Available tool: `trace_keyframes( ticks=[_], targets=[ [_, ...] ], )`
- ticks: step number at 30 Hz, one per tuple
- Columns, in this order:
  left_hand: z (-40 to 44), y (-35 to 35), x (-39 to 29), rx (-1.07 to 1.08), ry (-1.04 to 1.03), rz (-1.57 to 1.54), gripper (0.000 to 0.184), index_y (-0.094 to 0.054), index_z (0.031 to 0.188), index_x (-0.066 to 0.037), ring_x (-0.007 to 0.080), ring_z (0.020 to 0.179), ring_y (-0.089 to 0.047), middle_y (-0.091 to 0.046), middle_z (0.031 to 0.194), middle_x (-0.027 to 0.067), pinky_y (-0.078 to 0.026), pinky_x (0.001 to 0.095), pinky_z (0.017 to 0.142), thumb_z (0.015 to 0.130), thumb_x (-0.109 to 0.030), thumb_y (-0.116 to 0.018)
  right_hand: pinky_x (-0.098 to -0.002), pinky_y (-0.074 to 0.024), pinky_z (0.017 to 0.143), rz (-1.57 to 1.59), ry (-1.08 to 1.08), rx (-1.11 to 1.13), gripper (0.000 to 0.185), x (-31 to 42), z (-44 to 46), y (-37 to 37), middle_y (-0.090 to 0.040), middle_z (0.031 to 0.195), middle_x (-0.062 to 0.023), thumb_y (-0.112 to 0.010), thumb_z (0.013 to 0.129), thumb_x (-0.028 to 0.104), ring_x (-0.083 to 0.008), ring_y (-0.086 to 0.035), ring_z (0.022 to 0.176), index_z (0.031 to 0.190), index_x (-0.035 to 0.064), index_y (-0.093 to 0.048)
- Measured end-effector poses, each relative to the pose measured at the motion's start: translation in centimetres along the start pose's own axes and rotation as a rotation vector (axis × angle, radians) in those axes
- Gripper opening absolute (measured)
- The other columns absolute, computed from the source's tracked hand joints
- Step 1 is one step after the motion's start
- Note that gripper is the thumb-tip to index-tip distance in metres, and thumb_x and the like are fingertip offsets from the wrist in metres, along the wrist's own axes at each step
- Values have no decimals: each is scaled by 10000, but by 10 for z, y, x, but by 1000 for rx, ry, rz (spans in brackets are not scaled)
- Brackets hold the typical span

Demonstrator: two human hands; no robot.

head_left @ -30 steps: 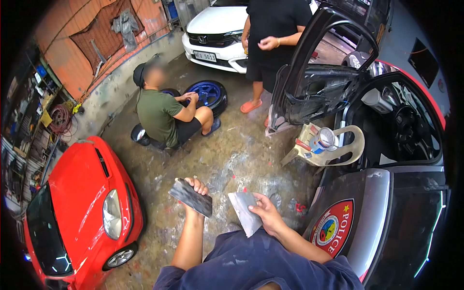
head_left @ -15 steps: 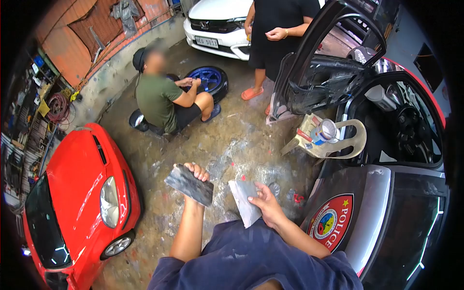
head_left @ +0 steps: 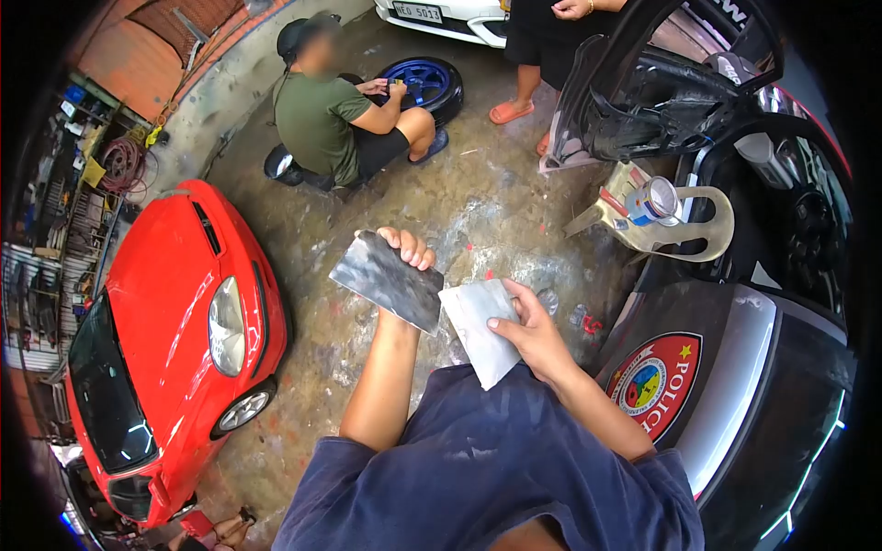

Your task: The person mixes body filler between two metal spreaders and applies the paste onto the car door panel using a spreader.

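In the head view, my left hand is closed over the upper edge of a dark-smudged, flat rectangular sheet. My right hand pinches a pale grey sheet that looks like folded sandpaper, thumb on its face and fingers mostly behind it. Both sheets are held up in front of my chest, tilted. The near edges of the two sheets lie close together, with only a narrow gap in view.
On the left is a red car; on the right a police-marked car with a detached-looking door frame. A can rests on a plastic chair. One person squats by a blue-rimmed wheel; another stands behind.
The view has tilted downward and swung slightly left, so the surroundings appear higher and farther right. The two sheets have come closer together. Both hands keep their hold.
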State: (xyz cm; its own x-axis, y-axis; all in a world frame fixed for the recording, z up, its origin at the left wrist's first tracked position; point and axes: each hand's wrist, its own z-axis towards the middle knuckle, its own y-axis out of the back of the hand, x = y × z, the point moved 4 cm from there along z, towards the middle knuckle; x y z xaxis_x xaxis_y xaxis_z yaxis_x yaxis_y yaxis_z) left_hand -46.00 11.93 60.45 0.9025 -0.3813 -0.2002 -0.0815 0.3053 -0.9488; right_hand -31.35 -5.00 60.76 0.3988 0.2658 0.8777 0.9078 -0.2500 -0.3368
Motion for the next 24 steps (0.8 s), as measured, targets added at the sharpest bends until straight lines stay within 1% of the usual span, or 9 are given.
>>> trace_keyframes(
  ticks=[4,8,9,11,14,16,19,22,24],
  targets=[
    [3,-8,-7,52,-90,132,523,-491,856,-57,171,617,-413,-428,668,57,-387,302,553,1029,-529,-345,-317,-430,1003,2,-47,63,710,-2,-2,-6,-562,1289,-165,-699,868,40,-199,-545,1188,1464,-29,-319],
    [-7,-12,-10,-130,-273,467,505,-483,851,-84,167,546,-388,-463,707,64,-350,299,463,1028,-538,-347,-321,-413,1025,-58,-15,37,716,-20,-1,-6,-512,1337,-187,-722,862,84,-218,-523,1203,1468,6,-348],
    [-15,-16,-4,-445,-335,519,494,-474,835,-105,143,547,-390,-454,713,50,-344,269,461,1021,-549,-361,-327,-408,1028,-24,-26,32,715,-14,-5,-7,-507,1342,-189,-729,862,101,-224,-505,1223,1466,17,-356],
    [-18,-15,5,-352,-369,782,476,-441,845,-114,118,584,-388,-430,715,36,-338,241,495,1034,-540,-347,-333,-396,1039,78,-43,50,695,-8,-5,-7,-504,1350,-169,-731,865,111,-218,-475,1251,1456,24,-375],
    [-18,-1,29,-511,-163,833,464,-402,820,-127,111,574,-367,-396,667,21,-323,248,508,1034,-537,-361,-338,-341,1087,96,8,30,663,10,-7,-1,-484,1386,-134,-711,879,102,-210,-397,1328,1450,17,-385],
    [-19,47,41,-663,64,878,463,-526,969,-107,188,685,-537,-568,878,86,-474,328,624,1028,-543,-384,-333,-338,1088,188,-3,23,623,16,-7,14,-487,1382,-131,-687,896,103,-213,-394,1336,1442,21,-400],
    [-26,107,74,-769,340,708,559,-532,1273,-58,275,1047,-603,-598,1218,152,-483,419,930,1010,-541,-433,-356,-336,1080,214,38,-152,619,-1,-4,58,-487,1387,-162,-683,901,135,-237,-417,1305,1448,59,-404],
    [-24,113,96,-565,487,707,718,-343,1498,-41,299,1392,-379,-402,1517,137,-273,422,1167,995,-539,-464,-358,-322,1089,366,25,-346,595,-7,-7,110,-470,1410,-171,-657,915,135,-253,-399,1338,1452,74,-408],
    [-13,107,113,-445,550,764,719,-353,1482,-41,314,1390,-378,-382,1532,102,-268,432,1170,982,-540,-488,-343,-333,1109,507,68,-432,622,9,-17,140,-493,1393,-159,-622,926,99,-250,-422,1347,1485,83,-351]
  ],
)
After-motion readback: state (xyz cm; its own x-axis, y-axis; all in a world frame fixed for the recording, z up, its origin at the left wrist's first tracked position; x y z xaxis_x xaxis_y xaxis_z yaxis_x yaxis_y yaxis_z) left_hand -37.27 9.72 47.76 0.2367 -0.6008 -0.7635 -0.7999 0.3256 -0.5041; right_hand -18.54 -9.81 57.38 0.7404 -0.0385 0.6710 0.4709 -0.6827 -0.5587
